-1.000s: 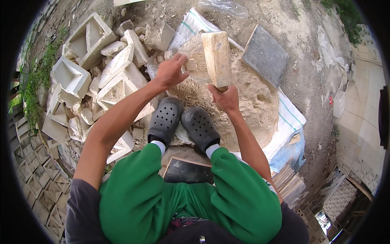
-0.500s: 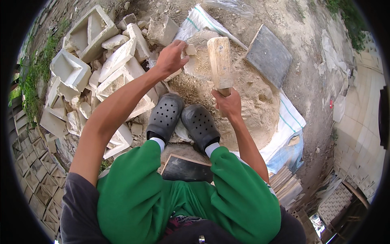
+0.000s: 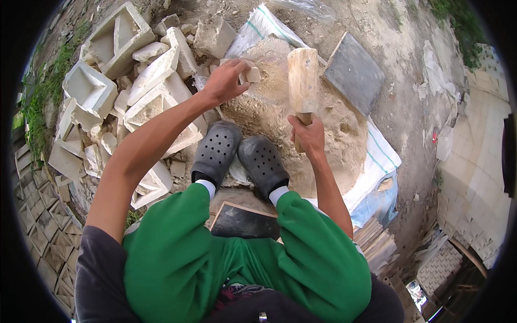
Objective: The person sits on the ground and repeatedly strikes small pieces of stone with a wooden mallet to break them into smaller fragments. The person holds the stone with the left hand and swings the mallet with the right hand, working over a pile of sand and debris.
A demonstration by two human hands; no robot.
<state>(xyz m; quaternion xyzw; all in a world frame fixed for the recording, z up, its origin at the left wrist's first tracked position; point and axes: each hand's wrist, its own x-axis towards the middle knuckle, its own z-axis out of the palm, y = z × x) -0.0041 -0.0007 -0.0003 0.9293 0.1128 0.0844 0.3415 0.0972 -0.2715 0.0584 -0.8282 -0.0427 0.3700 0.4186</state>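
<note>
My left hand is closed with a small pale chunk of plaster-like material at its fingertips. The chunk is over a powder-dusted block at the far side of a pale powder heap. To the right, my right hand grips the handle of a wooden mallet. The mallet's thick head points away from me, above the heap and apart from the chunk. The heap lies on a white woven sack with green stripes.
Broken pale mould-like pieces are piled at the left. A dark square slab lies beyond the heap's right side. My grey clogs stand at the heap's near edge. A dark framed board lies between my legs.
My right hand and the mallet have moved a little to the right. My left hand stays at nearly the same place, and more of the chunk shows at its fingertips.
</note>
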